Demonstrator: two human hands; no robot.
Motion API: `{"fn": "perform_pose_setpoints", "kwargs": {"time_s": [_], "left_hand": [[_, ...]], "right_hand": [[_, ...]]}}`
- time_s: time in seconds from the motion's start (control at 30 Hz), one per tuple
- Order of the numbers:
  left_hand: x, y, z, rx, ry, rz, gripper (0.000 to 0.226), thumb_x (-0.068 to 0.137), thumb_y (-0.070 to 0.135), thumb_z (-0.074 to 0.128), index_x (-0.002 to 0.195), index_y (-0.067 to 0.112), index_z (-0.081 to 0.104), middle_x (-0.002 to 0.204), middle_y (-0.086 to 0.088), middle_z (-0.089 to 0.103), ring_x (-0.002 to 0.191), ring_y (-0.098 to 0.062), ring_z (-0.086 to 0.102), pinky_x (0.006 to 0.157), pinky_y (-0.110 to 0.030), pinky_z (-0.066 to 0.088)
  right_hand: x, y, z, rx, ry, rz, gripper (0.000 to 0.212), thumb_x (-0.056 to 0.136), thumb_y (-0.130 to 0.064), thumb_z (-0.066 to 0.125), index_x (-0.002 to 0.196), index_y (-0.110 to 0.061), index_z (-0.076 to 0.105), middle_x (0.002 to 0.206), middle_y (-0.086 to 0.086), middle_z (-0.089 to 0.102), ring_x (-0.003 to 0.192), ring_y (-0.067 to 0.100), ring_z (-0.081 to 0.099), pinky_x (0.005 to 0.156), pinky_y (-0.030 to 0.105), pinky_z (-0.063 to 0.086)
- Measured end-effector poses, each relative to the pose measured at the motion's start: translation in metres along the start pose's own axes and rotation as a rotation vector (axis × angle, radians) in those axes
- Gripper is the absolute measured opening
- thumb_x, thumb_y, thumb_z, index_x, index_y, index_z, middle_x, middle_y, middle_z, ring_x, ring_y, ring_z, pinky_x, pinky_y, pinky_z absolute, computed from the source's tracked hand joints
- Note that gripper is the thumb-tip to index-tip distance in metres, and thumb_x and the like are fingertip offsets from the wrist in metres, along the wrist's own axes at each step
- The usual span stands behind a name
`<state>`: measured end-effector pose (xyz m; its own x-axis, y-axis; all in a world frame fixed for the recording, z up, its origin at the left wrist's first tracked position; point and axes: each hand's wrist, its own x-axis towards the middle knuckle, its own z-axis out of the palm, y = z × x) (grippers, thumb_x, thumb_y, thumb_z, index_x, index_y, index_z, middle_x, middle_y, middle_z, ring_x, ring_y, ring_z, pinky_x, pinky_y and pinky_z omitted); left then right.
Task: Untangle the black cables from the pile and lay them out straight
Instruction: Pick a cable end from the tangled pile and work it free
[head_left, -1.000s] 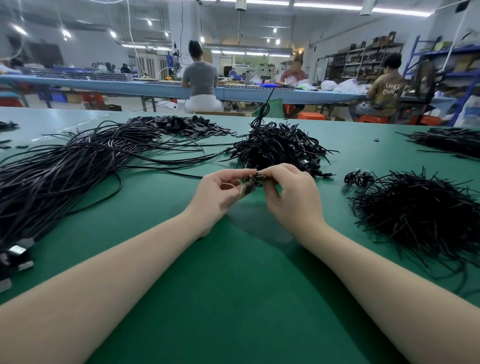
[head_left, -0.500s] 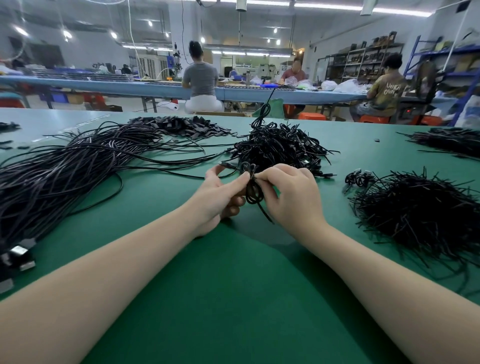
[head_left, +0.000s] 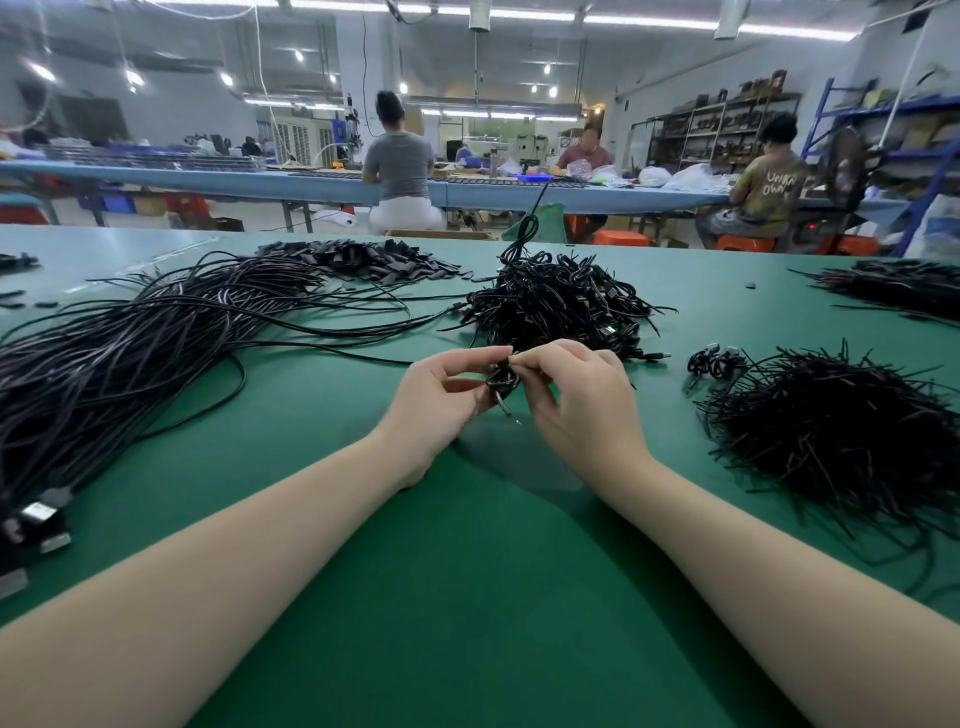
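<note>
Along the left edge of the green table (head_left: 467, 597) lies my big sweep of straightened black cables (head_left: 130, 353), their plug ends (head_left: 39, 519) close to the near-left corner and their thin ends fanning toward the middle. Behind them, toward the far edge, sits a flat heap of short black strips (head_left: 363, 260). My left hand (head_left: 436, 405) is raised just over the middle of the table, thumb and forefinger pinching a small coiled black cable (head_left: 503, 382); my right hand (head_left: 576, 400) meets it from the other side, its fingertips curled in and pinching the same coil, so both hands touch at the knot. One loose end of that cable hangs down between my palms. Just beyond my hands is the tangled pile (head_left: 561, 306) of coiled cables, one strand sticking up from its top. Right of my hands lie two small coils (head_left: 714, 364), beside a bristly mound of short black ties (head_left: 841, 441) near the right edge. Another dark bundle (head_left: 898, 286) lies at the far-right corner.
</note>
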<state>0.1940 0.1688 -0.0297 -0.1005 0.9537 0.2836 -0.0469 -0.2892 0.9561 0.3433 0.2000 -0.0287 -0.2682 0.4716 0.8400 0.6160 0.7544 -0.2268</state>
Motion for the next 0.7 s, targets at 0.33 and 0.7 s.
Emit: {"fn": "perform_pose_setpoints", "kwargs": {"time_s": [0.33, 0.7], "left_hand": [[0.001, 0.000, 0.000, 0.053, 0.054, -0.028, 0.017, 0.090, 0.019, 0.065, 0.106, 0.015, 0.064, 0.080, 0.003, 0.074, 0.070, -0.009, 0.066, 0.059, -0.018, 0.047], [0.009, 0.015, -0.009, -0.211, -0.063, -0.426, 0.025, 0.096, 0.016, 0.040, 0.092, 0.024, 0.064, 0.053, 0.003, 0.057, 0.042, -0.011, 0.055, 0.039, -0.015, 0.039]], "right_hand": [[0.003, -0.004, -0.003, -0.004, 0.108, -0.049, 0.011, 0.083, -0.012, 0.068, 0.089, -0.014, 0.077, 0.081, 0.000, 0.074, 0.073, 0.020, 0.069, 0.069, 0.036, 0.042], [0.004, -0.003, -0.001, -0.206, 0.189, -0.385, 0.013, 0.080, -0.006, 0.069, 0.084, -0.014, 0.077, 0.073, -0.002, 0.070, 0.063, 0.022, 0.065, 0.066, 0.034, 0.040]]}}
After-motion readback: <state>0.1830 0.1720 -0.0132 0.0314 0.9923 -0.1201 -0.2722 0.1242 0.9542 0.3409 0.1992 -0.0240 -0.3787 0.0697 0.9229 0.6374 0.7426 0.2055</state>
